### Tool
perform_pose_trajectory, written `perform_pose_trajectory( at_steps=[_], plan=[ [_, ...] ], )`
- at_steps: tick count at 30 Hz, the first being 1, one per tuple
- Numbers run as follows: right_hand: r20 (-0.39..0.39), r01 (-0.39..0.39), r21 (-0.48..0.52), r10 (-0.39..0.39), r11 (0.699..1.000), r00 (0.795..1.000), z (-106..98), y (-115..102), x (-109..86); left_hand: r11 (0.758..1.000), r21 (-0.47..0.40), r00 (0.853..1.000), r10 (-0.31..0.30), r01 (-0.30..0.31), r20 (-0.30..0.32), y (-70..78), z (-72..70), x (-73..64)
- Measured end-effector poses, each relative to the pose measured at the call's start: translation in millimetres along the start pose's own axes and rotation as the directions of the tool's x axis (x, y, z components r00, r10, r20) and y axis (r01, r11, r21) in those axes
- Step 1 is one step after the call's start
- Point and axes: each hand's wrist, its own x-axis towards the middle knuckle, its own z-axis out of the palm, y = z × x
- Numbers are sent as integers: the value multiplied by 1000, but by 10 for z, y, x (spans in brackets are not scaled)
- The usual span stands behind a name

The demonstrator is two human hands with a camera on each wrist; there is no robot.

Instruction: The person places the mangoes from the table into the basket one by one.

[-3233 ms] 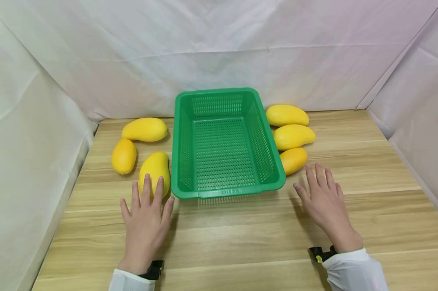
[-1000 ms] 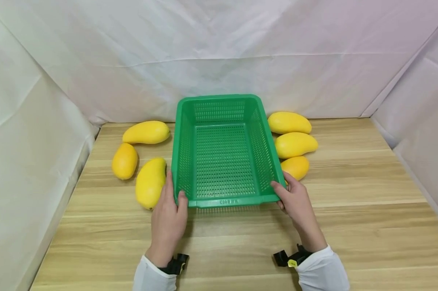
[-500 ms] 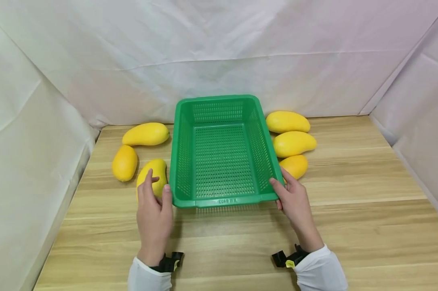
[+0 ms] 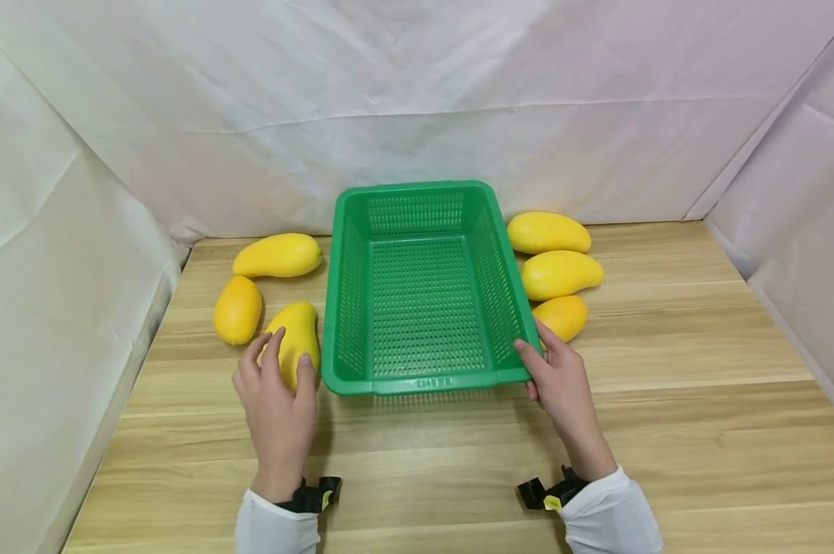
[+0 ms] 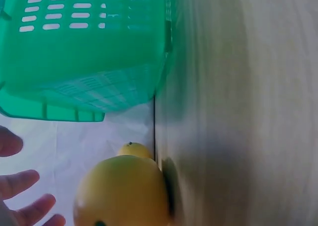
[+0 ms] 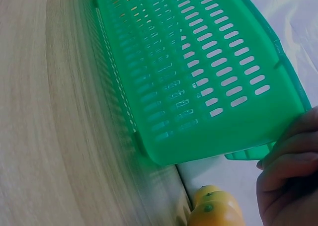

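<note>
- Your white sleeves [image 4: 276,529] come in at the near edge, a black wrist mount [image 4: 313,496] on each arm, above the wood table [image 4: 420,481]
- Your left hand [image 4: 277,412]: fingers spread and slightly bent around the near left mango [image 4: 301,335], nothing held; your left wrist view has the fingertips apart from it
- That mango lies on the table just left of the basket
- Your right hand [image 4: 562,388]: closed on the near right corner of the green basket [image 4: 452,382], thumb over the rim, fingers under it
- Basket sits mid-table in front of you, mouth up
- Right of it you have a row, near to far: small orange-yellow mango [image 4: 562,318], middle mango [image 4: 564,275], far right mango [image 4: 550,232]
- Farther left: rounder mango [image 4: 238,311], then far left mango [image 4: 278,255] just beyond
- White cloth [image 4: 417,85] hangs behind everything
</note>
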Motion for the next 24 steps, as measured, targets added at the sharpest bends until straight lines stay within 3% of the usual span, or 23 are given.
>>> perform_pose_trajectory(
  at_steps=[11, 24],
  plan=[
    [7, -3, 0, 3, 1000, 1000, 22, -240, -105, 994, 112, 997, -10, 2, 77, -120, 54, 5],
    [-4, -3, 9, 3, 1000, 1000, 0, 24, 16, 993, 103, 989, -74, 60, 130, -213, 52, 24]
  ],
)
